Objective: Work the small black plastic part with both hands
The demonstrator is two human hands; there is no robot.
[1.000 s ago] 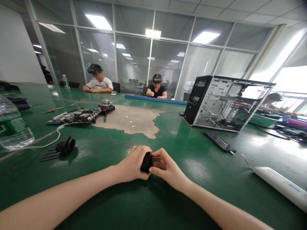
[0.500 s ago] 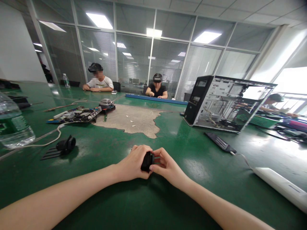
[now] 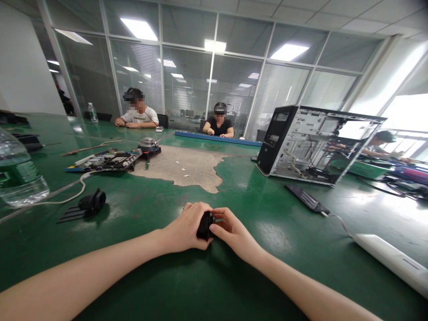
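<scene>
My left hand (image 3: 189,227) is wrapped over a small black boxy device (image 3: 203,226), just above the green tabletop in the middle of the view. Most of the device is hidden under the palm and fingers, so its kind does not show. My right hand (image 3: 230,229) pinches a protruding, roundish part on the device's right side, thumb in front and fingers behind. To the left, a black clip-like piece with long prongs (image 3: 90,203) lies apart from both hands.
A bottle (image 3: 23,174) and circuit board (image 3: 110,159) with a cooler (image 3: 149,146) stand left. An opened computer case (image 3: 310,145), black slotted strip (image 3: 306,198) and white power bank (image 3: 391,258) are right. Two people sit across the green table (image 3: 160,285); another is far right.
My right thumb has shifted slightly up and inward along the black device, and the fingers have turned a little. My left hand keeps its hold; the surroundings look the same.
</scene>
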